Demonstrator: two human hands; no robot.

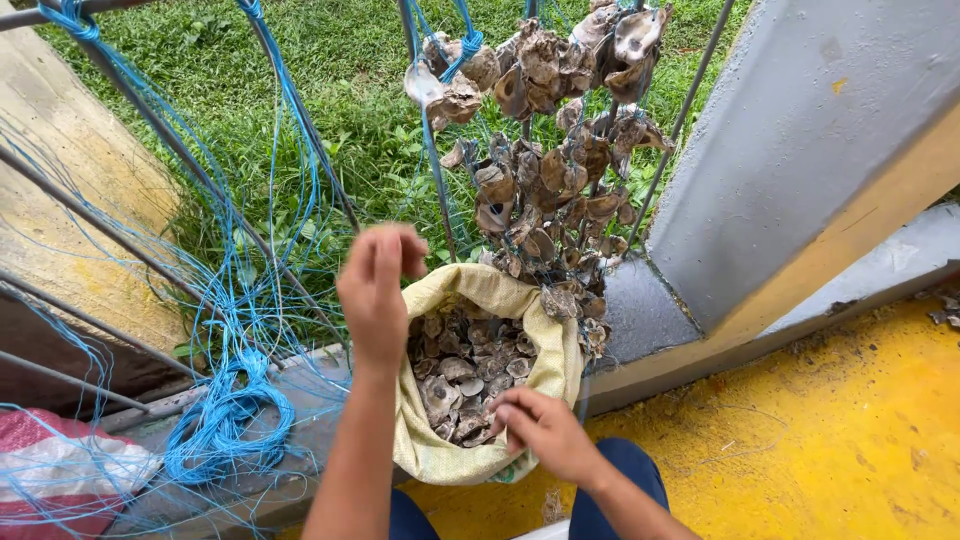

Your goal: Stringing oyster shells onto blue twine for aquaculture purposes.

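We take the yellow woven sack as our landmark, its mouth rolled open on the yellow floor. Nearest us, our right hand rests at the sack's near rim, fingers curled down among the oyster shells inside; whether they have closed on a shell we cannot tell. At the sack's left rim our left hand is raised, fingers bunched and pinched together, though what they pinch is not visible. The sack looks still well stocked with loose shells, so we judge much is left to do. Just beyond the sack hang several strung shells in thick clusters on blue cord, a good part already done. Left of the sack lies a tangle of blue cord, unused; grass lies farthest.
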